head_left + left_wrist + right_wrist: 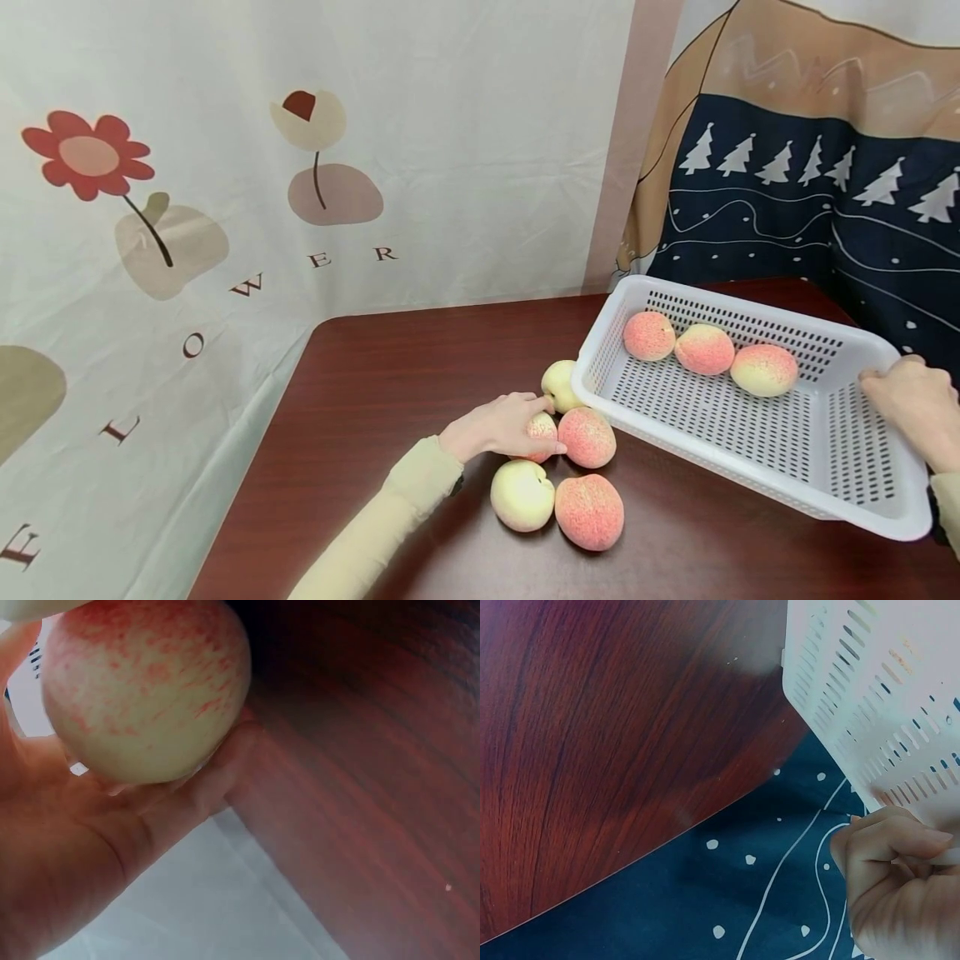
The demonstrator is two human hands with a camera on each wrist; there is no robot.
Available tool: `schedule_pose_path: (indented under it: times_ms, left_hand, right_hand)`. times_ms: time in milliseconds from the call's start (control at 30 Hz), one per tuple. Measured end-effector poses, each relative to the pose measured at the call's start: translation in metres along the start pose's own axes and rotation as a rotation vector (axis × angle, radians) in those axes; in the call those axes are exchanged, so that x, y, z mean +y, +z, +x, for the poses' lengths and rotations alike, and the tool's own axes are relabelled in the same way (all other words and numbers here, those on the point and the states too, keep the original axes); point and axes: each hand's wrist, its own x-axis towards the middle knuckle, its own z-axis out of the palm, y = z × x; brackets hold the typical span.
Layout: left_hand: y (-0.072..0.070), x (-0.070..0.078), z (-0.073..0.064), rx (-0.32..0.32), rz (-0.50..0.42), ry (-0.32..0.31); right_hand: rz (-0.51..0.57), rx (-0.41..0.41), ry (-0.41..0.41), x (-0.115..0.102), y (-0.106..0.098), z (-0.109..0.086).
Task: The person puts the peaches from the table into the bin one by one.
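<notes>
My left hand (498, 427) holds a red-and-cream peach (542, 432) on the table, with the thumb and fingers curved about it. In the left wrist view, that peach (150, 694) sits against the fingers. Close around the hand lie a pink peach (587, 437), a pale peach (522, 496), another pink peach (590, 512) and a pale one (558, 385) partly behind the basket's corner. My right hand (917, 408) grips the right end of a white perforated basket (750, 433). Its fingers curl over the rim in the right wrist view (900, 874).
Three peaches stand in a row along the basket's back side, the middle one (705, 349) touching its neighbours. The dark red wooden table (390, 383) ends at a pale flower-print curtain (480, 167). A navy cloth with white trees (750, 217) hangs behind the basket.
</notes>
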Motion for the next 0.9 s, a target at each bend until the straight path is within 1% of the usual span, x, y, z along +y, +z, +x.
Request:
schedule_pose_path:
  times_ms: [267,500,600,733,900]
  left_hand:
    - [0.004,-0.002,0.006,-0.015,0.033,0.015]
    - [0.000,-0.003,0.005,-0.020,0.052,0.009]
    - [-0.005,-0.003,0.004,-0.008,0.049,0.006]
    - [-0.017,-0.001,0.002,0.034,0.040,0.010]
    - [-0.034,0.004,-0.001,0.096,0.039,0.042]
  right_hand:
    - [0.012,-0.009,0.013,0.000,0.002,0.000]
    - [0.005,-0.001,0.007,-0.001,0.001,0.000]
    - [-0.005,0.003,0.012,-0.001,0.001,0.000]
    - [-0.008,0.000,0.017,-0.002,0.001,0.000]
    - [-0.009,-0.013,0.019,-0.002,0.000,-0.001]
